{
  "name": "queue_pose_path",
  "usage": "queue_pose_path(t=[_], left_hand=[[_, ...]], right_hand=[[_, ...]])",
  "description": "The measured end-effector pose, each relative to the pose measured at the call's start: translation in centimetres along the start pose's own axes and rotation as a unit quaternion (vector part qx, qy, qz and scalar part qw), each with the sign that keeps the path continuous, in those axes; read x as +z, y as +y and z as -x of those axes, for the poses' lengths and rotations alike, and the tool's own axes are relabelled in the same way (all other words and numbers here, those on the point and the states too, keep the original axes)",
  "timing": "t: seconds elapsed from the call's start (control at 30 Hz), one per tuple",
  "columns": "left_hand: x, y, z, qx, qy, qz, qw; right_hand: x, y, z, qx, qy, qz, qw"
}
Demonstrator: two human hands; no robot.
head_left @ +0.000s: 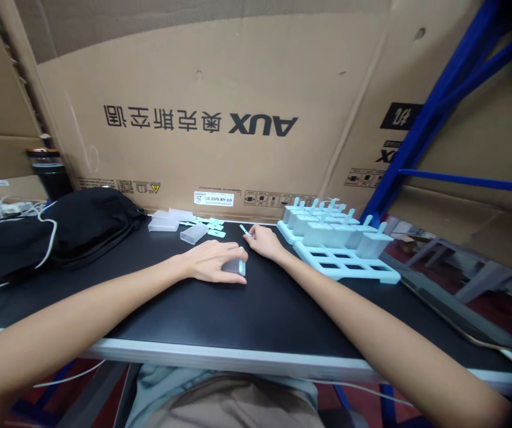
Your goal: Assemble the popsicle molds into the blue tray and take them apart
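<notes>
My left hand (pixel 214 261) is closed around a small translucent popsicle mold (pixel 233 266) with a light blue cap facing right, just above or on the black tabletop. Just right of it, my right hand (pixel 265 241) pinches a thin light blue stick (pixel 243 228), its tip pointing up and left. Beyond my left hand lie a loose clear mold (pixel 193 233), further clear molds (pixel 164 223), and several flat light blue pieces (pixel 215 226). To the right, a light blue rack (pixel 312 260) carries several capped molds (pixel 321 234) standing upright with sticks on top; its near slots show no molds.
A black bag (pixel 100 223) with white cables (pixel 51 232) lies at the left, a dark bottle (pixel 51 175) behind it. A big cardboard box (pixel 202 71) walls off the back. A blue metal frame (pixel 410 142) and a dark flat panel (pixel 456 306) are at the right.
</notes>
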State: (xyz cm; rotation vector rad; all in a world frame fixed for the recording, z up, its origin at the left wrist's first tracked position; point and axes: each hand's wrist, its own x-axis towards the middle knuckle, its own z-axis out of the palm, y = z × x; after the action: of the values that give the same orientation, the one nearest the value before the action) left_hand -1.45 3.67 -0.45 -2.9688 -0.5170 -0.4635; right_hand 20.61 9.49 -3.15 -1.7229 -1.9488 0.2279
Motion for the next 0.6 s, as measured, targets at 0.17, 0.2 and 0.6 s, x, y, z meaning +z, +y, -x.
queue_pose_path(t=[0.17,0.2,0.6], left_hand=[[0.2,-0.3,0.0,-0.023,0.014,-0.032,0.999],[0.3,-0.5,0.0,-0.027,0.015,-0.035,0.999],[0.8,-0.6,0.2,-0.083,0.037,0.016,0.996]], right_hand=[[-2.3,-1.1,0.7,-0.016,-0.060,-0.107,0.992],[-3.1,-1.5,1.0,-0.016,-0.067,-0.138,0.988],[-9.2,-5.3,4.5,-0.136,-0.223,-0.123,0.957]])
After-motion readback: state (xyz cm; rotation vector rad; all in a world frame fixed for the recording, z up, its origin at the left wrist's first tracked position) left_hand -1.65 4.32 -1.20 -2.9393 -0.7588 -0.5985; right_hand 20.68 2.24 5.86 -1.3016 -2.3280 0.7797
